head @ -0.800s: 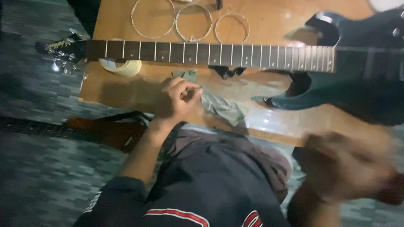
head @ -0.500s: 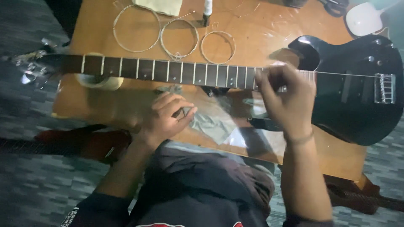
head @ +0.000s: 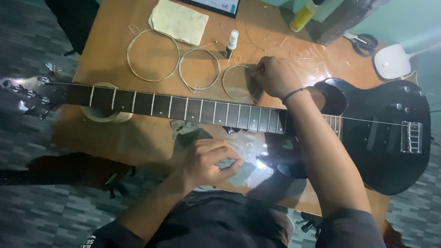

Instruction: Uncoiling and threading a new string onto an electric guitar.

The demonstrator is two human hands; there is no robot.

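My right hand [head: 275,76] reaches over the neck of the black electric guitar [head: 381,133] and pinches the nearest coiled guitar string [head: 239,82] on the wooden bench [head: 147,142]. My left hand [head: 209,163] is clenched on a clear plastic wrapper [head: 241,172] at the bench's near edge.

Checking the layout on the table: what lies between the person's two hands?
In the head view, the guitar neck runs across between the left hand, near the table's front edge, and the right hand, which is at a coiled string beyond it.
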